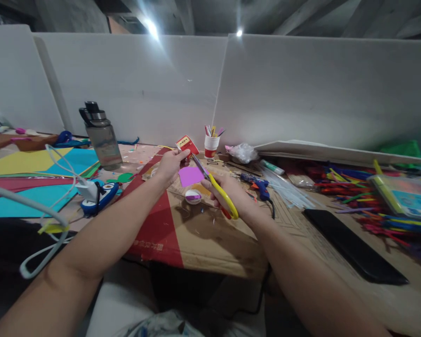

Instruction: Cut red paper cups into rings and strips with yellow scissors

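Observation:
My left hand (172, 164) pinches a red printed card piece (186, 144) with a cream panel, held up above the table. Yellow-handled scissors (222, 191) are in my right hand (228, 189). Their blades point up and left, with the tips at the lower edge of the red piece; whether they are cutting into it I cannot tell. Just below the blades is a purple paper piece (191, 177). Under that sits a small white round lid (193, 196) with a purple strip in it.
Stacked paper cups (212, 146) with pens stand behind my hands. A blue glue gun (260, 185) and a black flat case (354, 245) lie to the right, near many pipe cleaners (344, 185). A water bottle (105, 142), power strip (100, 199) and coloured sheets (24, 199) are left.

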Motion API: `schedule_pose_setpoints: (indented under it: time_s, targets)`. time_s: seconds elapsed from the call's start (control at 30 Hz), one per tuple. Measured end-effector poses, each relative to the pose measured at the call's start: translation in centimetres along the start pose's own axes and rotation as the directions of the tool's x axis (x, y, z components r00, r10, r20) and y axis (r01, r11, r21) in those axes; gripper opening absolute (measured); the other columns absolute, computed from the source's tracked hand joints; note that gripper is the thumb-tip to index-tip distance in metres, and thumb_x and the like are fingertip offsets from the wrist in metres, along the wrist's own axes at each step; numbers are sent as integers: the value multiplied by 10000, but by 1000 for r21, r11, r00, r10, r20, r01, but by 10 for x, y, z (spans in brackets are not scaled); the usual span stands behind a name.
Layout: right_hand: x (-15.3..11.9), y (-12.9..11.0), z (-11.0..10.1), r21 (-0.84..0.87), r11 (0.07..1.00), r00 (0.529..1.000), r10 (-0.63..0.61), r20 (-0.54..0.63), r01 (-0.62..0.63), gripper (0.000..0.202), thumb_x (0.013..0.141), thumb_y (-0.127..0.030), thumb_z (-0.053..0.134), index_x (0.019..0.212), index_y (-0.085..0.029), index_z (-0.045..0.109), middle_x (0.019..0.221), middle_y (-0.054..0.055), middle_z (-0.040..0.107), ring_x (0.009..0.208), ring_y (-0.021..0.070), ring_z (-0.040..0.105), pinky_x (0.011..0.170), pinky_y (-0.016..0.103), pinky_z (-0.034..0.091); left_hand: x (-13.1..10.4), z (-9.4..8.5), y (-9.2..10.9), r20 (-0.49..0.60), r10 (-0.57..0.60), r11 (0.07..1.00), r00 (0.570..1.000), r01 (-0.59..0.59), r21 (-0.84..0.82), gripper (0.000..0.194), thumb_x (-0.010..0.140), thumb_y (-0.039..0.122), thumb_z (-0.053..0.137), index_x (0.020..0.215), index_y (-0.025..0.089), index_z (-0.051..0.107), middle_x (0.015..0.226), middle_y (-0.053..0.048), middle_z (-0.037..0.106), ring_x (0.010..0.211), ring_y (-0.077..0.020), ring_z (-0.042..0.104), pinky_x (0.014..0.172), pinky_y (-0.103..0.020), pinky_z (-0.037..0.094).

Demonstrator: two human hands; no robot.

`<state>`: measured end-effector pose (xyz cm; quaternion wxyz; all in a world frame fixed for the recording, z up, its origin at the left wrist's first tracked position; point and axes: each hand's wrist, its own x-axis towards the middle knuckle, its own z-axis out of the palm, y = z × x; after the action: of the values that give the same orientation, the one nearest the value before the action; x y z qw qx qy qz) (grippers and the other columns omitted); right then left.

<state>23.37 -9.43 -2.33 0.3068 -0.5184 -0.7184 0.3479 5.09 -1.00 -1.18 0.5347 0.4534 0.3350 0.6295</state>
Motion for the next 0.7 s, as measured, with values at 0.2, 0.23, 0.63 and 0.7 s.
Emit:
schedule_pose_setpoints:
  time_s: [0.2, 0.23, 0.63, 0.7]
  targets:
    - [-1, -3, 1, 38, 999, 999, 34, 8, -34, 457, 857, -638, 579, 945, -192, 627, 573, -15, 579, 423, 116, 537, 388, 207, 391, -1, 1, 2, 4, -7, 1000, 1000, 7, -30, 135, 768, 139, 685, 661, 116, 606, 578, 1, 579, 519, -76, 517, 558, -222, 412]
    - [-1, -4, 1, 35, 999, 999, 35, 5, -35, 455, 856, -638, 581, 938, -192, 623, 579, -15, 581, 421, 115, 535, 386, 207, 392, -1, 1, 2, 4, -11, 999, 1000, 12, -41, 130, 769, 134, 682, 665, 115, 607, 581, 0, 582, 520, -77, 521, 557, -222, 413]
    - [-2, -2, 2, 73, 996, 998, 59, 7, -59, 425, 854, -617, 609, 919, -198, 616, 595, -19, 581, 426, 110, 543, 368, 206, 417, -2, 2, 4, -1, -52, 998, 999, 52, -46, 152, 767, 141, 717, 661, 112, 611, 588, -3, 582, 536, -71, 514, 570, -215, 405]
    - [-2, -1, 2, 80, 995, 998, 63, 5, -63, 413, 855, -609, 613, 912, -199, 612, 592, -23, 577, 419, 108, 541, 361, 204, 417, -2, 3, 4, -4, -49, 998, 999, 49, -30, 181, 752, 165, 746, 650, 116, 605, 583, -1, 577, 533, -70, 509, 570, -217, 403]
